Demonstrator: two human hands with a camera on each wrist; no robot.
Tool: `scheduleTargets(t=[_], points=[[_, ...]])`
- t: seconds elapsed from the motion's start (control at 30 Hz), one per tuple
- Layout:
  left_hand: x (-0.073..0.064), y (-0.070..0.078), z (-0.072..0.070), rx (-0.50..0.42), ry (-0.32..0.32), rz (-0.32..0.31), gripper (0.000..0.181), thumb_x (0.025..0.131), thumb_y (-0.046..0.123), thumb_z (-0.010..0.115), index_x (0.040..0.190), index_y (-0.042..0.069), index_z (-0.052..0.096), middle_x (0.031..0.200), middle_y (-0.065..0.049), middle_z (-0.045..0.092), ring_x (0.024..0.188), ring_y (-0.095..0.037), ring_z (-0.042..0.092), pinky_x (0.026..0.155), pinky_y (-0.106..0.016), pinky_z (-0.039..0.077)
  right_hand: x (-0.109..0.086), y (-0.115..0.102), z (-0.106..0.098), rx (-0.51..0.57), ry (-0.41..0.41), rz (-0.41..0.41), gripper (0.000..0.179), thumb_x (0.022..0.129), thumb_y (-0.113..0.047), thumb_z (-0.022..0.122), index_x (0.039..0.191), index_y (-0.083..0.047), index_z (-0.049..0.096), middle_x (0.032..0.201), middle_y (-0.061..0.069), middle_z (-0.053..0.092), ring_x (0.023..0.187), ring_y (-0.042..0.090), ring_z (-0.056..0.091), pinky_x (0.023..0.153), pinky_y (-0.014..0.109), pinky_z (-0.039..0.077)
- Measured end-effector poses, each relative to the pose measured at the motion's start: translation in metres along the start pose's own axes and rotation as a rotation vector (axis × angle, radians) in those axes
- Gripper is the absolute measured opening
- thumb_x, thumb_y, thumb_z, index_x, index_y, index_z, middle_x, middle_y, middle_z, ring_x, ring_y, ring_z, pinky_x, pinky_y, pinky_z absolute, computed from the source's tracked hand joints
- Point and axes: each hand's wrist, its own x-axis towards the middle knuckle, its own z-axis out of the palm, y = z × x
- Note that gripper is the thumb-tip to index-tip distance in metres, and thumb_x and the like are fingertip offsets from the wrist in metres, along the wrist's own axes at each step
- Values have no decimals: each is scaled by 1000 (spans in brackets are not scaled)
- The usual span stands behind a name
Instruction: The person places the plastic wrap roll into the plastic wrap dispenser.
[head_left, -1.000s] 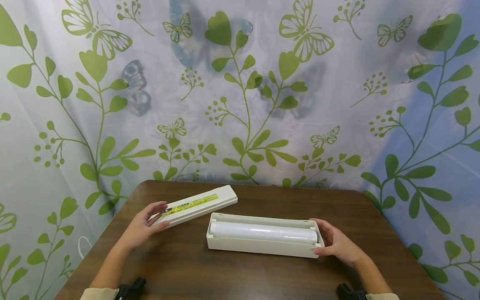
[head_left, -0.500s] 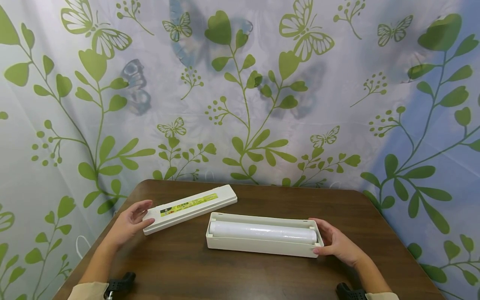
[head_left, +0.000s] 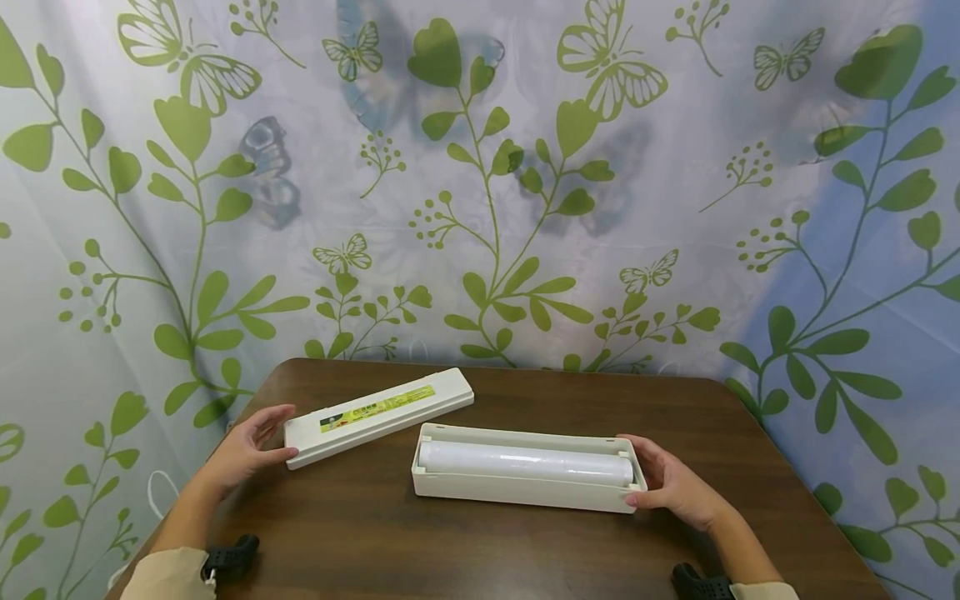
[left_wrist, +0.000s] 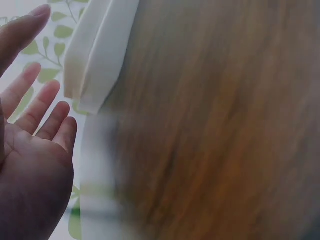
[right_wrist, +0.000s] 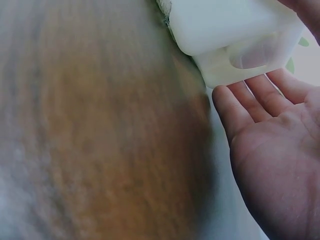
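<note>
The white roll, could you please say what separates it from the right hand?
In the head view, the open box's end wall stands between the roll and right hand.

Glare spots the roll (head_left: 525,463); wrist views blur the tabletop (left_wrist: 210,125).

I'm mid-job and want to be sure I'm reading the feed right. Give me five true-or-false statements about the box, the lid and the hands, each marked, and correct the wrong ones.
1. The white roll lies inside the box. True.
2. The left hand is at the left end of the lid. True.
3. The lid is fitted on the box. False: it is off, lying on the table, and the box is open.
4. The right hand is at the right end of the box. True.
5. The lid's yellow-green label faces down. False: it faces up.
</note>
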Motion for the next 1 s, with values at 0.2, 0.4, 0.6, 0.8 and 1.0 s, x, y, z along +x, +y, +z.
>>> scheduleTargets(t=[0.2,0.4,0.6,0.8,1.0], points=[[3,-9,-5,37,-40,-38,83,85,16,84,151,-3,40,157,-30,39,138,3,42,100,1,32,0,-2,0,1,8,20,87,88,-1,75,157,0,22,143,1,49,119,10,58,94,34,58],[6,-13,-5,60,-65,-55,85,83,16,85,152,-3,39,156,-30,40,144,-52,33,99,0,32,0,-3,0,-1,11,12,88,87,0,75,157,1,21,145,3,48,119,9,59,93,33,58],[9,-12,-4,83,-80,-37,85,82,14,86,150,-5,40,153,-31,42,143,-46,39,98,0,34,0,-3,0,4,0,-9,87,87,1,74,156,2,21,143,-1,51,117,11,60,91,36,59],[13,-13,-4,152,-103,-21,86,79,19,89,148,-4,44,149,-30,48,138,-24,47,98,-2,36,-1,-3,0,8,10,6,89,87,0,75,157,3,20,147,11,46,118,10,59,92,34,59],[15,-11,-5,257,-118,-37,91,77,27,91,150,0,44,150,-28,49,139,-41,43,96,-3,35,-1,-4,2,9,10,22,89,88,0,74,158,1,19,147,8,47,119,10,59,93,34,58]])
